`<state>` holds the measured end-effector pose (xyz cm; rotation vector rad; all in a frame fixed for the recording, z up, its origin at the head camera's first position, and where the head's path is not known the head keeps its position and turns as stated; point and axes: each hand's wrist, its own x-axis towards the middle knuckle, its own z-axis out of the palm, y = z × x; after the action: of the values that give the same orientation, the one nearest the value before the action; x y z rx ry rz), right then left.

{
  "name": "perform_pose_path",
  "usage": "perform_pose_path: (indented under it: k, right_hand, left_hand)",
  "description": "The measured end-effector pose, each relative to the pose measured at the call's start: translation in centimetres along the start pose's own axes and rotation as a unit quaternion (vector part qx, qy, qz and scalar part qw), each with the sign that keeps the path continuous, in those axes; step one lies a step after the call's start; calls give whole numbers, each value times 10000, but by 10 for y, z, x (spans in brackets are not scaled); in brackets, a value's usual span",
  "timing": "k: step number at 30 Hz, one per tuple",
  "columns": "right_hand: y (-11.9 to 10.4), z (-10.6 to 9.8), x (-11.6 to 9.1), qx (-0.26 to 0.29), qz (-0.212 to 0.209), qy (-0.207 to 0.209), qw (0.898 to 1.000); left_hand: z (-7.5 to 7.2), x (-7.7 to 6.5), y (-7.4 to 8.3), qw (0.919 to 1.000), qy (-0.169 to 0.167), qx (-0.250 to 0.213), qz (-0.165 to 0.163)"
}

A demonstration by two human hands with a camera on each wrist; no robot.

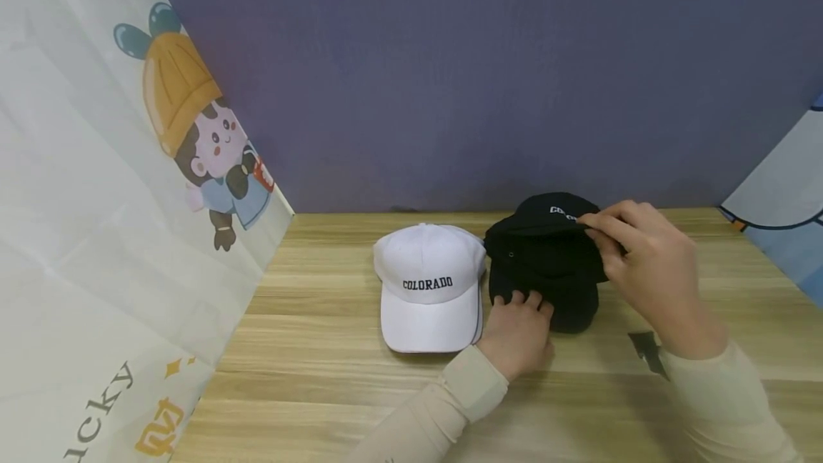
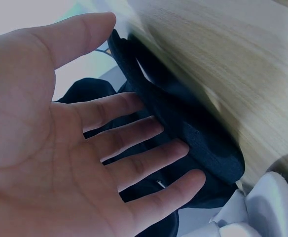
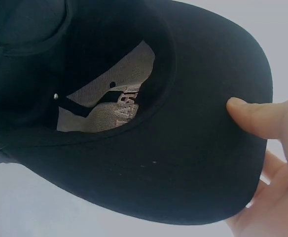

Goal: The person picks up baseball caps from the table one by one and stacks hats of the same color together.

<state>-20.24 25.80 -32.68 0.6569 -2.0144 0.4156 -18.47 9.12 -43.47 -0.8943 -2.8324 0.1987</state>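
Observation:
In the head view, my right hand (image 1: 656, 263) pinches the brim of a black cap (image 1: 556, 207) with white lettering, tilted up at the back of the table. The right wrist view shows the thumb on the brim's underside (image 3: 203, 123), the other fingers behind, and a pale mesh lining inside the crown. Below it lies more black fabric with a rounded brim (image 1: 575, 314), seemingly a second black cap. My left hand (image 1: 517, 334) reaches to that lower part, its fingers (image 2: 134, 163) nearly straight against the dark cloth. A white COLORADO cap (image 1: 427, 288) sits beside, brim toward me.
The wooden table (image 1: 308, 370) ends at a dark blue back wall (image 1: 450, 77). A pale printed sheet (image 1: 96, 198) stands at the left, another printed panel (image 1: 787, 170) at the right. A small dark piece (image 1: 646, 352) shows near my right sleeve.

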Motion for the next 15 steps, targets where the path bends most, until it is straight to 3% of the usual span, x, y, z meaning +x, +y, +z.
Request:
perform_pose_path:
  k: [15]
  right_hand:
    - [8, 15, -10, -45, -168, -1070, 9941]
  left_hand:
    - [2, 3, 0, 9999, -146, 28, -24]
